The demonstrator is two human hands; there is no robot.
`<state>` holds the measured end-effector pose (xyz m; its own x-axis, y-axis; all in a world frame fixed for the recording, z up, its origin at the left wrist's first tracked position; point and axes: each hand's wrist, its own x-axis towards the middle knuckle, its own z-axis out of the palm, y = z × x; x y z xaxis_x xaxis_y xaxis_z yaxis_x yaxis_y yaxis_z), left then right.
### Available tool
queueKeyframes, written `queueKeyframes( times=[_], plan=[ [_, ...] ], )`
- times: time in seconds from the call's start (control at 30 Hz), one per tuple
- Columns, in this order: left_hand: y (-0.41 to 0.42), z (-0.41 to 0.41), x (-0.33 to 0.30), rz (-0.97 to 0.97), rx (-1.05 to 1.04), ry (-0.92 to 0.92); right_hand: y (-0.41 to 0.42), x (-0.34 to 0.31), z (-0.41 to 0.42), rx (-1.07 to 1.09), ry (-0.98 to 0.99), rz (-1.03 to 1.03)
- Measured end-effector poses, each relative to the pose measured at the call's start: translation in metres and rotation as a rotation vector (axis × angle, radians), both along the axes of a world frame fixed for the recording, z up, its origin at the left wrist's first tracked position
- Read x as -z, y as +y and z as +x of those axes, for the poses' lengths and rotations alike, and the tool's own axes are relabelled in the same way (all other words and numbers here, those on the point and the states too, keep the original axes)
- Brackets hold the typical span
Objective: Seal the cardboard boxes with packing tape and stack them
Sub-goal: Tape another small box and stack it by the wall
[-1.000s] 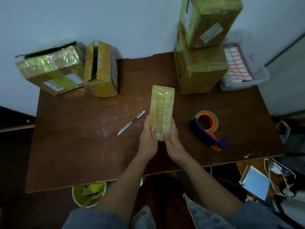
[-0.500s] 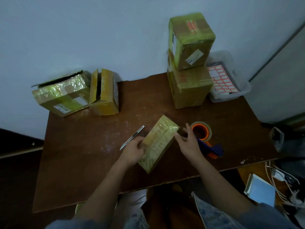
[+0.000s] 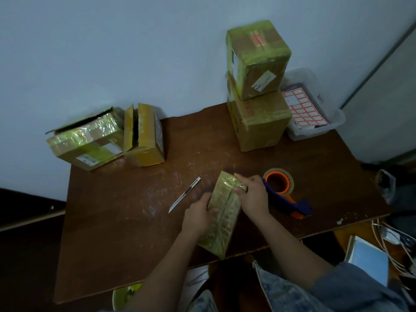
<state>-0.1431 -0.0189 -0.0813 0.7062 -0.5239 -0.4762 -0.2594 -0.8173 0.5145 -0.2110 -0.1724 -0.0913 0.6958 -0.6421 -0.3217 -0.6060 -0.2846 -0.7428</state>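
Observation:
A flat, tape-wrapped cardboard box [image 3: 221, 221] lies slanted near the front edge of the brown table [image 3: 126, 221]. My left hand [image 3: 198, 216] grips its left side near the middle. My right hand [image 3: 253, 197] grips its far right corner. An orange tape roll in a blue dispenser [image 3: 283, 190] sits just right of my right hand. Two taped boxes [image 3: 258, 86] stand stacked at the back right. At the back left are a taped box [image 3: 87, 138] and an unsealed yellow box [image 3: 144, 136] with a gap in its flaps.
A utility knife [image 3: 185, 194] lies on the table left of my hands. A clear tub [image 3: 319, 129] holding red-bordered label sheets sits at the back right corner. Below the table are a green bin [image 3: 126, 296], a blue book [image 3: 367, 260] and cables [image 3: 394, 239].
The flat box has been turned and drawn toward the front edge. My right hand went from touching its far end to gripping its corner. The view shifted upward.

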Motion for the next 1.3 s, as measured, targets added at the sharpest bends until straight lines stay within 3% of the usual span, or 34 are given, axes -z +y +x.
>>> queueKeyframes(
  times=[0.3, 0.53, 0.63, 0.73, 0.8, 0.9, 1.03, 1.2, 1.3],
  plan=[
    [-0.004, 0.000, -0.007, 0.052, 0.027, -0.002, -0.013, -0.011, -0.005, -0.118, 0.019, 0.073],
    [-0.004, 0.019, -0.014, 0.054, 0.025, -0.053, -0.001, -0.029, -0.014, -0.179, 0.308, -0.046],
    [-0.010, 0.021, -0.012, -0.025, -0.099, -0.226, 0.001, -0.041, -0.019, -0.195, 0.480, -0.015],
    [-0.012, 0.017, -0.011, 0.022, -0.206, -0.373, -0.001, -0.048, -0.022, -0.178, 0.586, -0.028],
    [-0.008, 0.010, -0.009, 0.105, -0.332, -0.364, -0.004, -0.044, -0.022, -0.177, 0.520, -0.109],
    [-0.001, 0.001, -0.005, 0.202, -0.562, -0.151, -0.008, -0.030, -0.020, -0.239, 0.308, 0.003],
    [0.003, 0.005, 0.016, -0.031, -0.741, 0.139, -0.001, -0.015, -0.019, -0.228, 0.182, 0.068],
    [0.012, 0.013, 0.015, -0.199, -0.768, 0.141, -0.009, -0.019, -0.018, -0.195, 0.187, 0.051],
    [0.009, 0.016, -0.010, -0.303, -0.743, 0.041, -0.019, -0.021, -0.023, -0.085, 0.207, 0.197]
  ],
)
